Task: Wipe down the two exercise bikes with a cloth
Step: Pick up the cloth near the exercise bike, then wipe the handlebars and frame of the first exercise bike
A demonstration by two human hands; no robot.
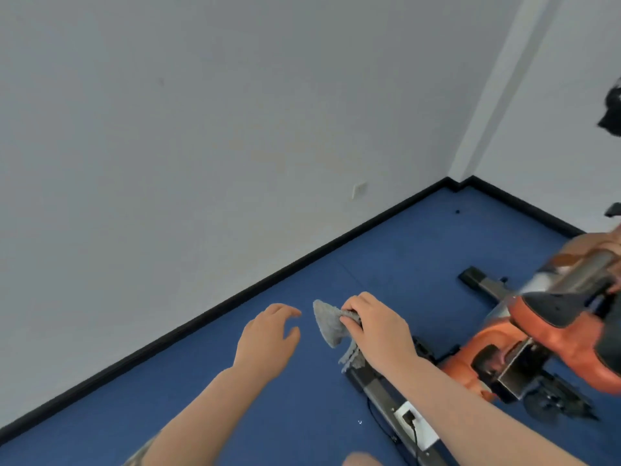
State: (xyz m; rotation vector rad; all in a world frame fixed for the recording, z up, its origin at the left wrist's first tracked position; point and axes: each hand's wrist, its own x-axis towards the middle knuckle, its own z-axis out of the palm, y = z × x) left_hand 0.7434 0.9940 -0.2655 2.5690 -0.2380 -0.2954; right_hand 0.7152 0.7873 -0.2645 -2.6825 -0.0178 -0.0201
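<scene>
My right hand (pixel 376 326) gripped the grey cloth (pixel 331 326), left hand (pixel 268 338) hovered with fingers loosely spread, orange exercise bike (pixel 551 334) cut off at right.

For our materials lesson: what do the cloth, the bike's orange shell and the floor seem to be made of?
Cloth: grey, fuzzy terry or microfibre by its nap, with a limp, frayed-looking edge; the right hand holds it.
Orange shell: likely moulded plastic, smooth with a soft sheen.
Floor: blue, matte and even, perhaps low carpet or rubber; unclear.
</scene>
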